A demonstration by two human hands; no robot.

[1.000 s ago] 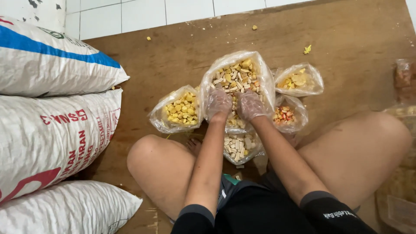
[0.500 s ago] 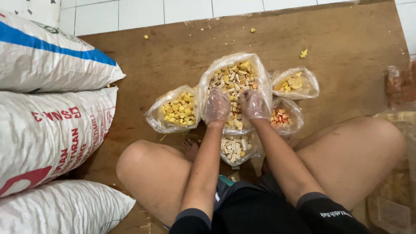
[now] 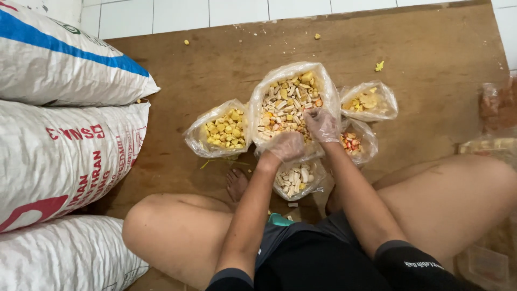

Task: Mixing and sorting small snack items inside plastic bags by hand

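Both hands sit at the near rim of the big clear bag of mixed pale and yellow pieces (image 3: 291, 99), and both wear thin see-through gloves. The left hand (image 3: 287, 146) is curled into a loose fist at the bag's near edge; can't tell if it's pinching plastic or pieces. The right hand (image 3: 321, 124), fingers bent down and close together, dips into the pieces. Left of that bag sits a smaller bag of yellow chunks (image 3: 225, 129), right of it two small bags, just nearer than it another small bag (image 3: 297, 180). All on a brown board (image 3: 431, 59).
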